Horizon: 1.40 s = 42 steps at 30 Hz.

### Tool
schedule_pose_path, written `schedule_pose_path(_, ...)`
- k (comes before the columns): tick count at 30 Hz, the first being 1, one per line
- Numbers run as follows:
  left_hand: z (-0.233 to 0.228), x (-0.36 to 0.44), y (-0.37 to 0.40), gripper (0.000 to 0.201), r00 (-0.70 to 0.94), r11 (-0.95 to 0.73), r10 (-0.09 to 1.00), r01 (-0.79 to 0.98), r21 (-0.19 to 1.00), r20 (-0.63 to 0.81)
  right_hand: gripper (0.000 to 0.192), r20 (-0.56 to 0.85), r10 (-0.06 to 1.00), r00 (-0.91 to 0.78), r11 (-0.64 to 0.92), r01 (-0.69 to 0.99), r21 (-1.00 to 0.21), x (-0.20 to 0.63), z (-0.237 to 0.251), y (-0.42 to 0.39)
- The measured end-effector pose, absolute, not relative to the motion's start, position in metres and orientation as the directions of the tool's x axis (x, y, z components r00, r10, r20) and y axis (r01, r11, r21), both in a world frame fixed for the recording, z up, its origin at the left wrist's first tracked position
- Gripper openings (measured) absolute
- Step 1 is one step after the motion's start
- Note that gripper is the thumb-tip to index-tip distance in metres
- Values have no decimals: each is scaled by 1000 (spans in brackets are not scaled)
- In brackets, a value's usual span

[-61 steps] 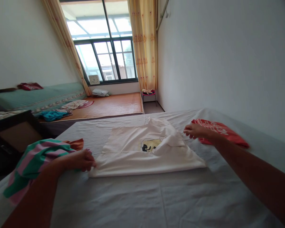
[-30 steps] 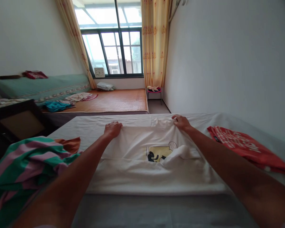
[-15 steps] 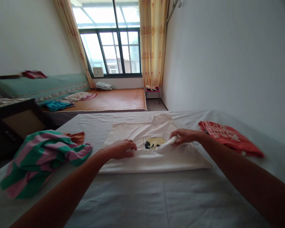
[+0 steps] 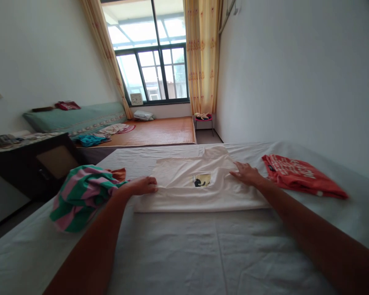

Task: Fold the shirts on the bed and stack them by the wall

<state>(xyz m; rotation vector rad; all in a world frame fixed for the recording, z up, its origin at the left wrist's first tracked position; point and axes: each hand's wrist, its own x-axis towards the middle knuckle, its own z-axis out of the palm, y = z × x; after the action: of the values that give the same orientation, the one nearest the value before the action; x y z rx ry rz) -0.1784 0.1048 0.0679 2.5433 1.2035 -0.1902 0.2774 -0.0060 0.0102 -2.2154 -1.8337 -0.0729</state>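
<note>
A white T-shirt with a small yellow and black print lies partly folded on the bed's white sheet. My left hand rests on the shirt's left edge, fingers curled against the cloth. My right hand lies flat on the shirt's right side, fingers spread. Whether the left hand pinches the fabric is unclear.
A green and pink striped garment lies bunched at the left, over an orange cloth. A folded red shirt lies at the right near the wall. A dark cabinet stands left of the bed; a second bed lies beyond.
Both hands reached to the shirt's far edge, then came back. The sleeve bunched in the middle is now laid flat, and the hands have moved apart to the shirt's left and right sides.
</note>
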Motion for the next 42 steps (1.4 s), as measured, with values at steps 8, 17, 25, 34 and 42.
schedule_pose_path(8, 57, -206, 123, 36, 562, -530, 815, 821, 211, -138, 35, 366, 912, 184, -91, 962, -257, 294, -6, -8)
schedule_pose_path(17, 45, -165, 217, 42, 339, -345, 934, 938, 35, 111, 35, 456, 890, -8, 4, 1000, 10, 267, -34, -11)
schedule_pose_path(25, 29, -132, 269, 28, 295, -303, 940, 953, 20, 168, 36, 420, 908, 9, -21, 1000, 24, 269, -37, -4)
schedule_pose_path(34, 31, -81, 239, 40, 453, -482, 856, 874, 68, 250, 36, 403, 915, 8, -10, 1000, 5, 264, -33, -3)
schedule_pose_path(42, -9, -21, 147, 62, 875, -862, 484, 475, 177, 11, 34, 398, 917, 17, -24, 1000, 13, 262, -29, -7)
